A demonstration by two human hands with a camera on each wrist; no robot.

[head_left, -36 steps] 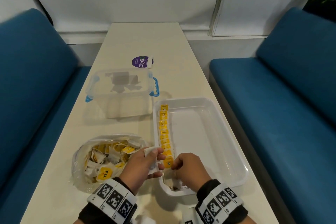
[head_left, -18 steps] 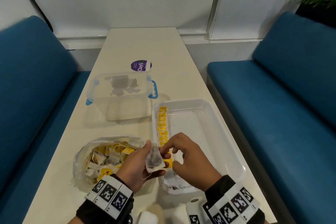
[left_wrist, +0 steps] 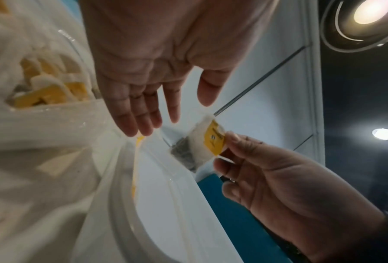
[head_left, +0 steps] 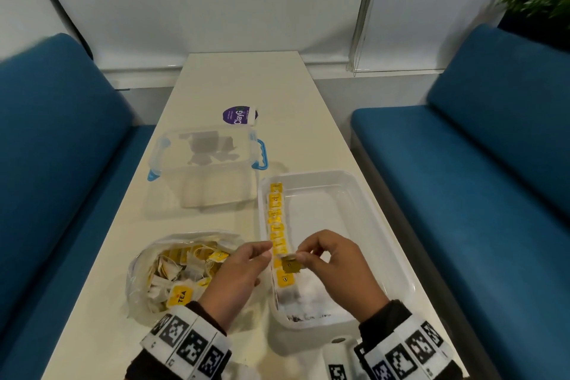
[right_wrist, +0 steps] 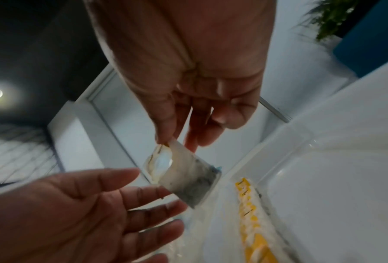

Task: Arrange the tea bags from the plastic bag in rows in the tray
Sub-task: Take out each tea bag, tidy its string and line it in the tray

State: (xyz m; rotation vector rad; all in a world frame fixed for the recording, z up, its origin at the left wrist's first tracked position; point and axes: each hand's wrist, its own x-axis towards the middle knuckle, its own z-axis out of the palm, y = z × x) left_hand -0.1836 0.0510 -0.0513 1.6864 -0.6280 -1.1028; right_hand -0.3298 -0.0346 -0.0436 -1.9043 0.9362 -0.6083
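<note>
The right hand pinches a tea bag by its yellow tag between thumb and fingertips, the pouch hanging below them over the near end of the tray. The left hand is empty, fingers straight and loose, just beside the tea bag but apart from it. Under both sets of fingers runs the row along the tray's left wall. The bag of tea bags lies below the left palm.
</note>
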